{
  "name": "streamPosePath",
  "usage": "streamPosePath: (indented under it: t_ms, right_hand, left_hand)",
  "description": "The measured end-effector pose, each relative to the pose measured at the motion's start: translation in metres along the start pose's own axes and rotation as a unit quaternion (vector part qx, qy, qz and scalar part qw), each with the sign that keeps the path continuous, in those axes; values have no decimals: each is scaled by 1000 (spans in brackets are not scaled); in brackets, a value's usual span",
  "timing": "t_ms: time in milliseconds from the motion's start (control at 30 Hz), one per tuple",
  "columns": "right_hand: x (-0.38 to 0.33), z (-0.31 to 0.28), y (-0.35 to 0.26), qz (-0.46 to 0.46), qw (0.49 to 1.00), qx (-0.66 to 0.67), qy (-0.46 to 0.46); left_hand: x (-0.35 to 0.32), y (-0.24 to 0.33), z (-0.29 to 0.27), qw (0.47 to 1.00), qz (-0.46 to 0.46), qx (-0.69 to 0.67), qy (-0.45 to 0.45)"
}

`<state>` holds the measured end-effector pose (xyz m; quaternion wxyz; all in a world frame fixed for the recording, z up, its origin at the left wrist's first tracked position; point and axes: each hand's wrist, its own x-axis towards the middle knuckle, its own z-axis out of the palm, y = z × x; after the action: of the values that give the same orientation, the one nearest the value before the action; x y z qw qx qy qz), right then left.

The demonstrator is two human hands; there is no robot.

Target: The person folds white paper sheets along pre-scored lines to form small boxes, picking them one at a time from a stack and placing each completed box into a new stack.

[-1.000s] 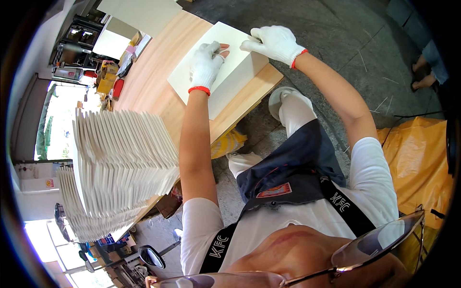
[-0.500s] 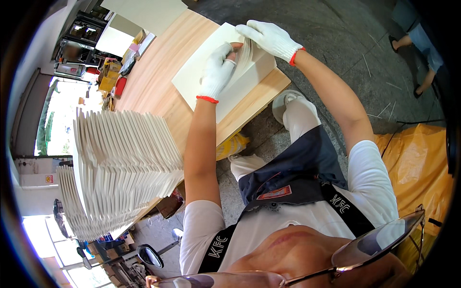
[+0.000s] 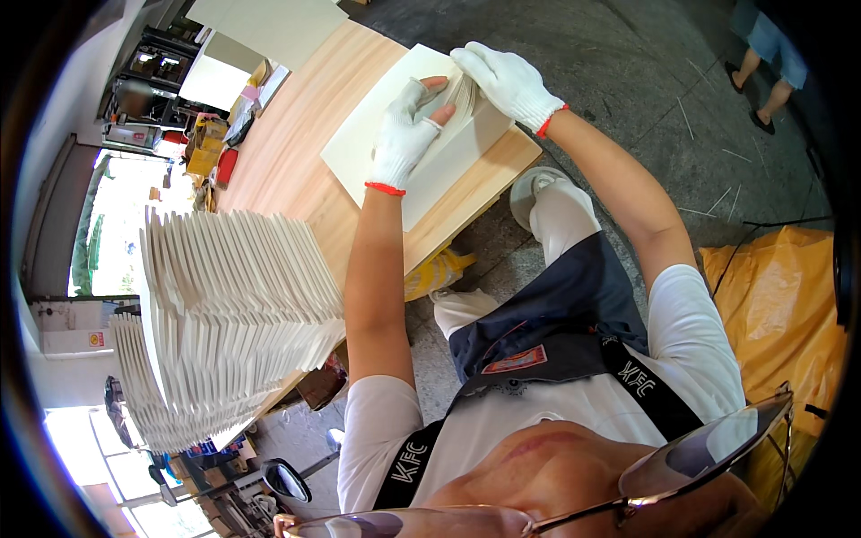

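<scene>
A thick stack of off-white paper sheets (image 3: 448,166) lies on the wooden tabletop near its right corner. Several upper sheets (image 3: 462,100) are curled up in a bowed bunch. My right hand (image 3: 513,85), in a white knit glove with a red cuff, grips that bunch from its right side, fingers together; its thumb is hidden. Over the stack, just left of the curl, is my left hand (image 3: 405,134) in a similar glove with bare thumb and finger ends. Its thumb and forefinger are spread apart, with nothing seen between them.
A tall pile of white folded sheets or boards (image 3: 238,296) stands at the table's left. Pale boards (image 3: 265,31) and assorted small items (image 3: 211,148) lie at the far side of the wooden table (image 3: 296,117). Orange sheeting (image 3: 771,296) is at right; a person (image 3: 771,67) stands beyond.
My left thumb and forefinger have opened apart from the sheets. My right hand has shifted slightly right, and the curled bunch looks more compact. The person at upper right has moved.
</scene>
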<state>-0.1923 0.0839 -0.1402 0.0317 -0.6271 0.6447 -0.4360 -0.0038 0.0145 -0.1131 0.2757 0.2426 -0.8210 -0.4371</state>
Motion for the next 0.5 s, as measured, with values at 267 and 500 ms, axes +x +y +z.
streamPosePath:
  t_ms: [267,500]
  right_hand:
    - [-3,0,-1,-28,998,-52,-16]
    - [-1,12,15,-95,988,-114,37]
  left_hand:
    - [-3,-3,1,994,82,40,65]
    - [-4,6,4,988,-20,150,25]
